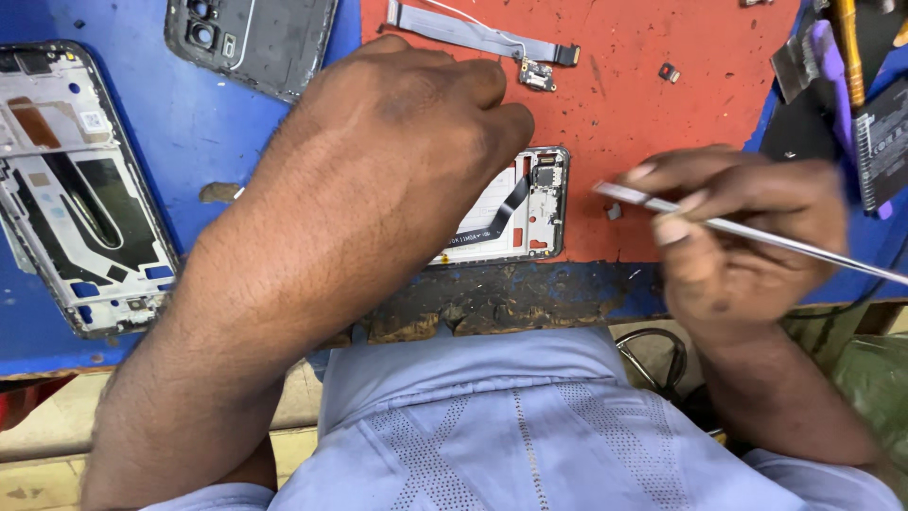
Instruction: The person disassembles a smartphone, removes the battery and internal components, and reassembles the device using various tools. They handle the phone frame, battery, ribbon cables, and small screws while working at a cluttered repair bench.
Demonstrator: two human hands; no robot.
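1. Left hand [397, 142]: resting knuckles-up on the open phone [530, 203], fingers curled together and pressing down on it; can't tell whether anything is pinched underneath.
2. Right hand [747, 232]: fingers clamped on thin metal tweezers [719, 223], tip aimed left, hovering just beside the phone's right edge, not touching it.
3. Open phone: lying flat on the red mat [615, 104], near the bench's front edge, mostly hidden under the left hand. Visible end shows a metal rim, white inner plate, a black ribbon cable running diagonally.
4. Surface: workbench with a blue mat [189, 132] on the left and the red mat centre-right. Front edge [501, 298] badly worn, dark and flaking, bare material showing through.
5. Far left on blue: a stripped phone frame [76, 189], inside up, white and black parts exposed.
6. Top left: a dark grey back cover [265, 38] with camera cut-outs, partly out of view.
7. Top centre on red: a grey flat cable [473, 36] ending at a small circuit board [536, 76], just beyond the left knuckles.
8. Small loose dark part [669, 72] on red, upper right, well apart from the phone.
9. Right edge: a black battery [884, 142] plus purple and yellow tool handles [837, 66], blurred.
10. Below the bench: light blue shirt [492, 426] with perforated pattern, a wire loop [657, 360] by the right wrist, something green [875, 378] at far right, too blurred to identify.
11. Room beyond the bench: not in frame.
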